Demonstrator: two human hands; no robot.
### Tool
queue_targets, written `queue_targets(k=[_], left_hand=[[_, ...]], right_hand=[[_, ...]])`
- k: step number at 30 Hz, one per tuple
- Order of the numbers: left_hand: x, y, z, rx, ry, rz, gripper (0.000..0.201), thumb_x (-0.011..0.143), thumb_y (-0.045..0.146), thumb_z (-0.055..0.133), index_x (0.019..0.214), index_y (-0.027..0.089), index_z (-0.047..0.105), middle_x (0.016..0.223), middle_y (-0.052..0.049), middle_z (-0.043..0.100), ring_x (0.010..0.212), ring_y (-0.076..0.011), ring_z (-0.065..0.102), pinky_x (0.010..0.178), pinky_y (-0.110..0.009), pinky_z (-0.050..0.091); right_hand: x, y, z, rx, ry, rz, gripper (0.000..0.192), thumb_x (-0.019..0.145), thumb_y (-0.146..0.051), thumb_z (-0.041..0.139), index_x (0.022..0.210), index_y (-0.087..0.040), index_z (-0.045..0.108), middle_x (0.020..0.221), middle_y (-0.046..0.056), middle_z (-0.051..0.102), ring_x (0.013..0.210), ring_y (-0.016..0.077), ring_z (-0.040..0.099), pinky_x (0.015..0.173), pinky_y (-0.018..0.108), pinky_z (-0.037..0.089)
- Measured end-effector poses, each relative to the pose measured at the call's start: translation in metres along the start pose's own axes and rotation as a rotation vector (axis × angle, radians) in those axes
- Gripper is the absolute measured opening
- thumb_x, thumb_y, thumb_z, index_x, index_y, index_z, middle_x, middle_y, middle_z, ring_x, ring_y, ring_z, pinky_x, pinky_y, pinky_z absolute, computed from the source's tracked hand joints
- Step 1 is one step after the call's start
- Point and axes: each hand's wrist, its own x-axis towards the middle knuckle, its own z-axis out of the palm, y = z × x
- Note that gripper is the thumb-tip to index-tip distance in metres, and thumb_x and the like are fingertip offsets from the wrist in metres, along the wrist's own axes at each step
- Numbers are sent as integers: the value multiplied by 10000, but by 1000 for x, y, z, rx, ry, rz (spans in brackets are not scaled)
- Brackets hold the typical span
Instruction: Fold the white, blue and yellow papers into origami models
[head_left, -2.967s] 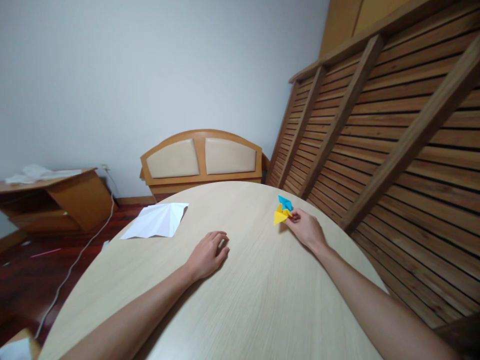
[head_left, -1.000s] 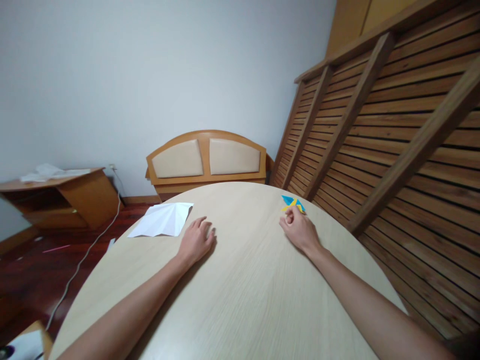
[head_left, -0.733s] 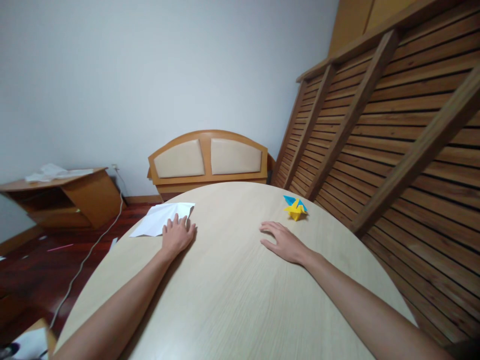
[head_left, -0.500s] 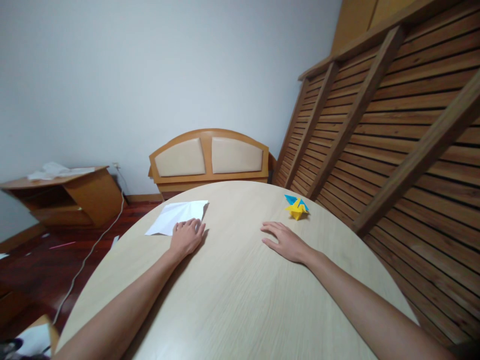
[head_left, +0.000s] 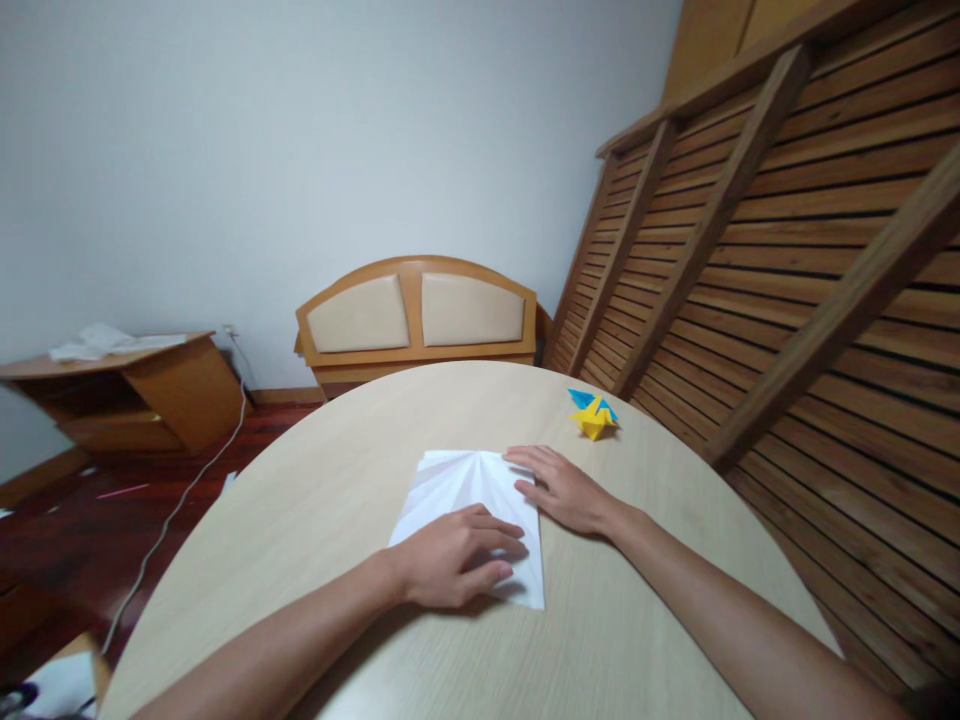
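From the head view, we count one creased white sheet [head_left: 476,482] on one table [head_left: 330,450]; beyond its right edge, one yellow figure [head_left: 594,420] and one blue figure [head_left: 580,399]. Our left hand [head_left: 461,560], fingers apart, lies across the sheet; our right hand [head_left: 564,490], thumb parted, seemingly touches its far-right corner.

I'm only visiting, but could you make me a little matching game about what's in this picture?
1. creased sheet
2. yellow figure
3. headboard
4. cable

A. has two cream panels
B. trails across the floor
C. under the left hand
D. partly hides the blue figure

Pairs: 1-C; 2-D; 3-A; 4-B
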Motion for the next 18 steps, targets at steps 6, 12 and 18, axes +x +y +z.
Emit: queue_targets(k=[6,12,18], left_hand=[[-3,-33,2,1,272,-189,324,987,279,432,1236,221,631,1307,-81,638,1216,-213,578,1072,-393,434],[-11,-60,9,280,209,-459,574,907,374,537,1416,117,472,1529,-187,396,1430,-323,349,1168,-523,298],[-4,-45,23,351,152,-594,649,965,452,397,1502,91,346,1583,-176,284,1480,-316,232,1190,-513,236]], right_hand=[[-3,3,1,-64,-168,-94,385,941,-401,562,1287,-247,630,1378,76,597,1290,266,509,1105,462,361],[12,-12,-6,-150,-211,-55,296,885,-245,578,1154,-186,685,1300,99,650,1242,274,552,1084,450,379],[21,-45,29,-99,-213,149,591,986,-455,427,1475,-123,418,1535,154,407,1429,272,355,1174,428,272]])
